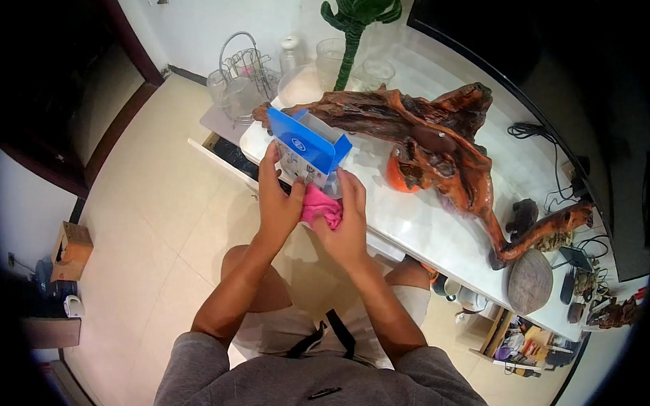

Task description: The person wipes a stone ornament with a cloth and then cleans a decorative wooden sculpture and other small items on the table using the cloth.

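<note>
A small blue and white cardboard box [303, 146] is held up in front of me, its top flaps open. My left hand [276, 205] grips the box's left side, fingers behind it and thumb on the front. On the right side, my right hand [344, 221] has its fingers against the box and also holds a bunched pink cloth [320, 207]. The cloth lies against the lower part of the box, between both hands. Part of the box's lower face is hidden by the cloth and fingers.
A white cabinet top [403, 223] bears a large driftwood carving [427, 135], an orange round object [401, 173] and a green plant-like ornament [352, 43]. A wire rack with glasses [242, 82] stands at left. One drawer [223, 158] and a full drawer [513, 342] are pulled out.
</note>
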`<move>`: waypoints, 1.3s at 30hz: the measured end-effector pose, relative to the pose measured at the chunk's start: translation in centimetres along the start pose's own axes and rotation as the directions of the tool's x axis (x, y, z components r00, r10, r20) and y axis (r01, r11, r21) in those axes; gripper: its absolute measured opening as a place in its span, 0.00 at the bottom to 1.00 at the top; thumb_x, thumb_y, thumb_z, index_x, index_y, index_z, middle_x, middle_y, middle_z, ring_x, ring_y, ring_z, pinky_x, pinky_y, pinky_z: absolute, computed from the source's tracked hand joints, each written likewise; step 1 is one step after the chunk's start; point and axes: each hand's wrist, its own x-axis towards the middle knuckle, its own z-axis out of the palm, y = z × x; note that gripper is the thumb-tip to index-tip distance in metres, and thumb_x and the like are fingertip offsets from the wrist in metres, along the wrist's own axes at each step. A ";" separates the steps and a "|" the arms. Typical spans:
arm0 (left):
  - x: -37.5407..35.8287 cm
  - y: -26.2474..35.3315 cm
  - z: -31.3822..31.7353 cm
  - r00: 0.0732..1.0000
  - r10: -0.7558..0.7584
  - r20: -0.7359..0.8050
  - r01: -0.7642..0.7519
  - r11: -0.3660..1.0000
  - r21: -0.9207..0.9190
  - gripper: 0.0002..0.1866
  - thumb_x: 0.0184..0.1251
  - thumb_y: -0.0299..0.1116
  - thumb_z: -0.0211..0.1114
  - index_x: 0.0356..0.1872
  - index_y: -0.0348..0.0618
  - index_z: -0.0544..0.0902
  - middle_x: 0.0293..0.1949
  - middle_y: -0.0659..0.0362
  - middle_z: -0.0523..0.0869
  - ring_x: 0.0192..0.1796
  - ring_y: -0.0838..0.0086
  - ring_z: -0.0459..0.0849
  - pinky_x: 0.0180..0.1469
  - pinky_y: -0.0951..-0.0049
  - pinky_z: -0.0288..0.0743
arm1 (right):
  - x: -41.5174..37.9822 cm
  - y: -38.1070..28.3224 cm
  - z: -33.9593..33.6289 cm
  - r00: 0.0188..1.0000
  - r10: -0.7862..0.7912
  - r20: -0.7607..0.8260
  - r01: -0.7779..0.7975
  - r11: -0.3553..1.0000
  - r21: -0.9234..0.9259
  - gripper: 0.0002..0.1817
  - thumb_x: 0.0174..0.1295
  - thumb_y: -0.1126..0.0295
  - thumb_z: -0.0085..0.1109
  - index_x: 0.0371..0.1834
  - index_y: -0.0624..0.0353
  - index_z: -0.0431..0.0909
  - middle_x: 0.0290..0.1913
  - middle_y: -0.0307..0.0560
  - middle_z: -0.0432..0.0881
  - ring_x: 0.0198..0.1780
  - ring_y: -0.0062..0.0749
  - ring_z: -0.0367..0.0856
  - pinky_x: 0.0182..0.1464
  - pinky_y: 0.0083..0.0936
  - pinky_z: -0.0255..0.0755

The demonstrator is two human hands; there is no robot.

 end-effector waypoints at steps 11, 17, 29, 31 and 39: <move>1.1 -3.0 -4.2 0.991 -0.061 -0.119 0.064 0.998 0.025 0.45 0.57 0.21 0.62 0.78 0.35 0.53 0.70 0.43 0.67 0.70 0.55 0.70 0.68 0.60 0.67 | 1.6 -0.7 5.1 0.982 -0.099 0.163 0.090 0.994 0.062 0.47 0.53 0.73 0.66 0.78 0.65 0.53 0.68 0.67 0.66 0.66 0.63 0.73 0.64 0.41 0.72; 2.4 -3.7 -7.0 0.977 -0.115 -0.180 0.127 0.990 0.058 0.43 0.63 0.20 0.58 0.80 0.43 0.52 0.71 0.47 0.69 0.73 0.59 0.68 0.70 0.53 0.65 | 2.9 -1.4 8.8 0.969 -0.101 0.227 0.086 0.993 0.077 0.47 0.54 0.71 0.67 0.78 0.66 0.53 0.70 0.70 0.64 0.69 0.65 0.70 0.66 0.42 0.71; 6.7 -12.6 -16.4 0.933 -0.261 -0.249 0.228 0.962 -0.152 0.41 0.61 0.15 0.51 0.78 0.42 0.55 0.74 0.47 0.65 0.77 0.57 0.63 0.74 0.54 0.61 | 4.8 -0.5 22.1 0.896 -0.080 0.438 0.009 0.987 0.163 0.49 0.56 0.67 0.66 0.79 0.69 0.48 0.77 0.70 0.56 0.76 0.60 0.61 0.73 0.39 0.63; 6.7 -15.0 -16.7 0.935 -0.269 -0.230 0.240 0.960 -0.148 0.42 0.60 0.14 0.51 0.79 0.45 0.55 0.75 0.48 0.65 0.78 0.57 0.61 0.75 0.53 0.59 | 5.1 1.4 23.9 0.891 -0.061 0.451 0.001 0.991 0.133 0.49 0.56 0.66 0.66 0.78 0.70 0.48 0.77 0.71 0.56 0.76 0.60 0.60 0.73 0.39 0.62; 8.5 -20.9 -14.8 0.917 -0.399 0.019 0.389 0.879 -0.276 0.44 0.58 0.15 0.54 0.78 0.48 0.54 0.78 0.49 0.59 0.81 0.57 0.52 0.78 0.50 0.50 | 5.9 6.0 26.3 0.880 0.114 0.461 -0.174 0.981 0.090 0.52 0.55 0.66 0.65 0.78 0.74 0.45 0.77 0.72 0.54 0.80 0.58 0.54 0.79 0.36 0.51</move>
